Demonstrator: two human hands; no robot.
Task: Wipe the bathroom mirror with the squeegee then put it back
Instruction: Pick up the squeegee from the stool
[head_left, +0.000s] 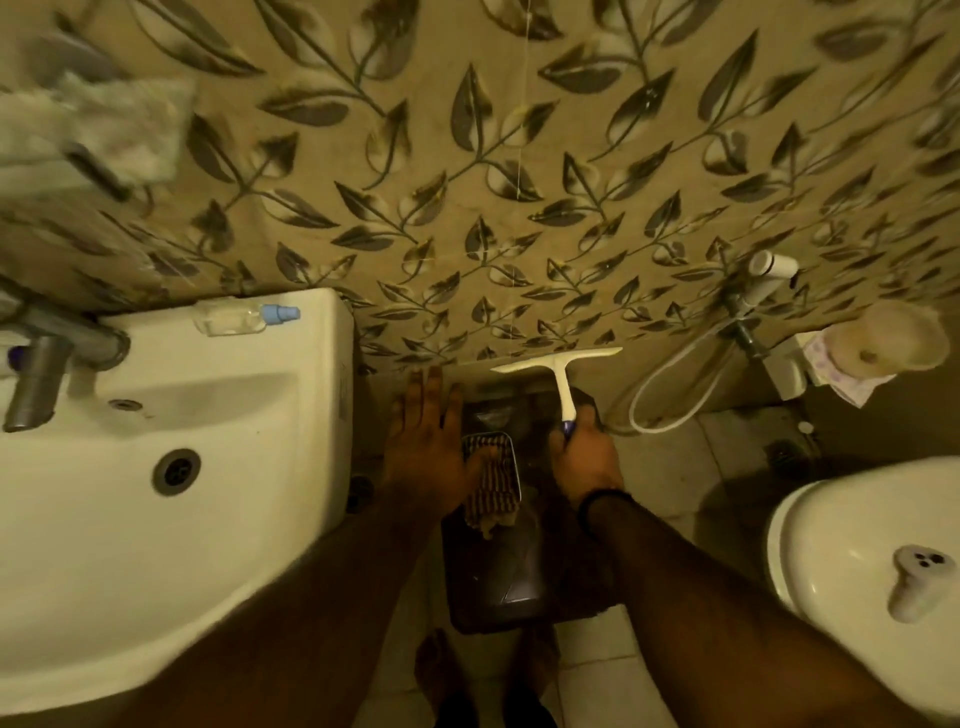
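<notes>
Bare forearms reach down between sink (156, 415) and toilet (857, 561), right hand (584, 462) fingers wrapped round the squeegee (563, 384) handle, left hand (426, 436) spread flat (mirror unseen), so either fetching or returning it, I'd guess.

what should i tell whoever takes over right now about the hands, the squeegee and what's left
Right hand grips the squeegee by its handle, blade up near the leaf-patterned wall, low between the sink and the toilet.
Left hand is open, fingers spread, holding nothing, above a small metal tray with a striped cloth on a dark stool.
No mirror is in view, so whether wiping is done cannot be told.
Left: the squeegee is not yet put back; its place isn't clear from this view.
</notes>
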